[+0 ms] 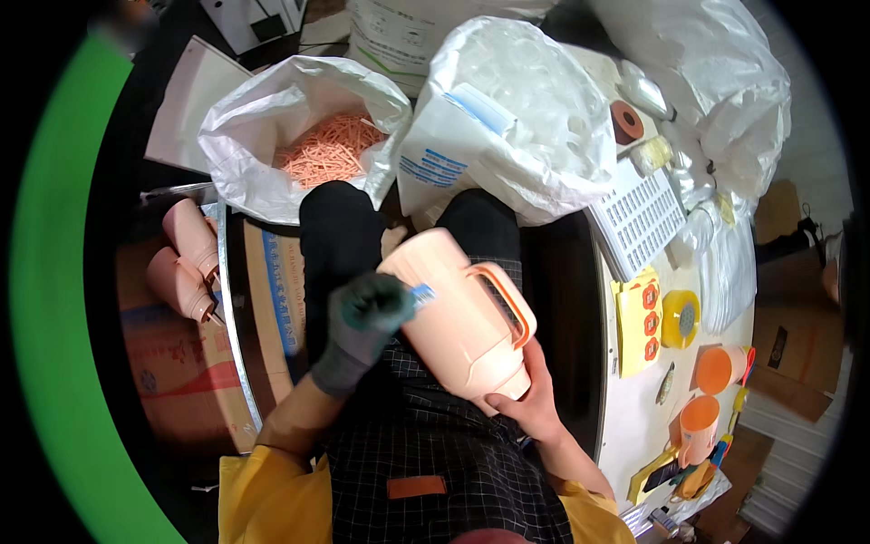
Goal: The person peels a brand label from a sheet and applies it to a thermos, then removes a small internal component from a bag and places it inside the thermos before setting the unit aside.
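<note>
A peach plastic jug (453, 317) with a loop handle lies tilted above my lap, its wide base up to the left. My bare right hand (535, 399) grips its narrower end below the handle, thumb over the rim. My left hand (367, 322), in a grey-green glove, is closed beside the jug's wide part with its fingers curled. At those fingertips is a small blue-and-white barcode label (422, 296) against the jug's side. Whether the glove pinches the label or only touches it, I cannot make out.
Ahead stand a white sack of peach strips (331, 150) and a sack of clear plastic pieces (544, 100). On the right table (634, 435) are a grey grid tray (639, 218), yellow sticker sheets (639, 322), a tape roll (680, 319) and peach cups (698, 419). Peach jugs (186, 281) lie left.
</note>
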A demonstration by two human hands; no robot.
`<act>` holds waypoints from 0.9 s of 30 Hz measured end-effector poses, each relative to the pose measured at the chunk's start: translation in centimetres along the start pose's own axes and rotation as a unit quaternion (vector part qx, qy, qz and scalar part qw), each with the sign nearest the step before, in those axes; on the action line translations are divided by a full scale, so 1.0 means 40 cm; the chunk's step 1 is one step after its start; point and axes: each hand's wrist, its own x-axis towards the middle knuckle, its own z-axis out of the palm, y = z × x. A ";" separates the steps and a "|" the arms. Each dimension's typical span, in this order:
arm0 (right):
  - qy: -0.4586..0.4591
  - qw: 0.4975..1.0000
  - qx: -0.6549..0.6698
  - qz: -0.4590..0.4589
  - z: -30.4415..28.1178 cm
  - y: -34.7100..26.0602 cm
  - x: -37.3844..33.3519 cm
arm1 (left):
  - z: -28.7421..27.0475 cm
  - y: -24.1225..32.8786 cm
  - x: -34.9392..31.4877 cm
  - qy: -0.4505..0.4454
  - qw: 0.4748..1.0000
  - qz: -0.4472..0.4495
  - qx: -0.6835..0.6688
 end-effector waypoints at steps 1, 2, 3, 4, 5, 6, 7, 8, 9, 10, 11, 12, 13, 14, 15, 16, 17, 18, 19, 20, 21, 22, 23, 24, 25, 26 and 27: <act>0.016 0.990 -0.116 -0.072 0.010 -0.010 0.020 | -0.039 0.026 0.012 0.006 0.992 -0.076 -0.103; 0.025 0.963 -0.225 -0.145 0.024 -0.019 0.045 | -0.077 0.058 0.030 -0.012 0.989 -0.064 -0.130; 0.035 0.919 -0.327 -0.217 0.041 -0.023 0.066 | -0.109 0.075 0.042 -0.030 0.986 -0.052 -0.157; 0.038 0.885 -0.382 -0.264 0.064 -0.024 0.084 | -0.127 0.084 0.048 -0.034 0.989 -0.043 -0.136; 0.033 0.861 -0.407 -0.303 0.084 -0.021 0.099 | -0.140 0.090 0.058 -0.041 0.992 -0.033 -0.117; 0.043 0.852 -0.411 -0.321 0.098 -0.003 0.100 | -0.148 0.090 0.056 -0.046 0.994 -0.029 -0.098; 0.054 0.843 -0.415 -0.338 0.110 0.017 0.102 | -0.156 0.085 0.056 -0.040 0.992 -0.035 -0.112; 0.054 0.838 -0.419 -0.344 0.120 0.026 0.099 | -0.165 0.072 0.050 -0.035 0.990 -0.044 -0.128; 0.055 0.834 -0.423 -0.351 0.128 0.032 0.096 | -0.173 0.056 0.045 -0.032 0.988 -0.053 -0.145; 0.057 0.829 -0.427 -0.357 0.132 0.037 0.092 | -0.188 0.033 0.036 -0.024 0.987 -0.067 -0.147; 0.051 0.820 -0.440 -0.362 0.137 0.040 0.090 | -0.199 0.028 0.032 -0.023 0.985 -0.070 -0.154; 0.046 0.811 -0.453 -0.367 0.140 0.042 0.087 | -0.207 0.023 0.028 -0.022 0.984 -0.074 -0.160; 0.041 0.802 -0.466 -0.371 0.142 0.044 0.085 | -0.212 0.019 0.023 -0.022 0.983 -0.077 -0.166; 0.039 0.797 -0.472 -0.374 0.142 0.044 0.084 | -0.213 0.023 0.020 -0.014 0.984 -0.087 -0.154; 0.037 0.792 -0.478 -0.377 0.142 0.045 0.082 | -0.215 0.029 0.016 -0.005 0.985 -0.096 -0.142; 0.035 0.788 -0.484 -0.380 0.143 0.046 0.080 | -0.216 0.035 0.012 0.004 0.986 -0.106 -0.130; 0.033 0.784 -0.488 -0.382 0.145 0.046 0.079 | -0.220 0.038 0.008 0.011 0.986 -0.116 -0.123; 0.030 0.780 -0.493 -0.384 0.148 0.047 0.075 | -0.225 0.040 0.003 0.018 0.985 -0.126 -0.116; 0.028 0.777 -0.497 -0.386 0.153 0.049 0.072 | -0.231 0.043 -0.004 0.025 0.984 -0.136 -0.108; 0.026 0.769 -0.506 -0.390 0.157 0.051 0.069 | -0.227 0.049 -0.007 0.038 0.989 -0.130 -0.063; 0.025 0.761 -0.515 -0.394 0.163 0.055 0.065 | -0.219 0.058 -0.009 0.050 0.991 -0.124 -0.017; 0.026 0.753 -0.524 -0.397 0.171 0.058 0.061 | -0.218 0.061 -0.012 0.060 0.991 -0.119 0.030; 0.031 0.765 -0.514 -0.387 0.169 0.060 0.060 | -0.221 0.059 -0.013 0.065 0.985 -0.106 0.117; 0.040 0.777 -0.504 -0.375 0.168 0.064 0.063 | -0.229 0.053 -0.011 0.066 0.973 -0.092 0.203; 0.052 0.789 -0.494 -0.362 0.167 0.066 0.064 | -0.236 0.045 -0.008 0.063 0.952 -0.077 0.289; 0.043 0.807 -0.467 -0.358 0.144 0.051 0.074 | -0.225 0.016 -0.003 0.092 0.953 -0.008 0.288; 0.038 0.825 -0.437 -0.356 0.119 0.030 0.085 | -0.225 -0.026 -0.023 0.117 0.949 0.063 0.286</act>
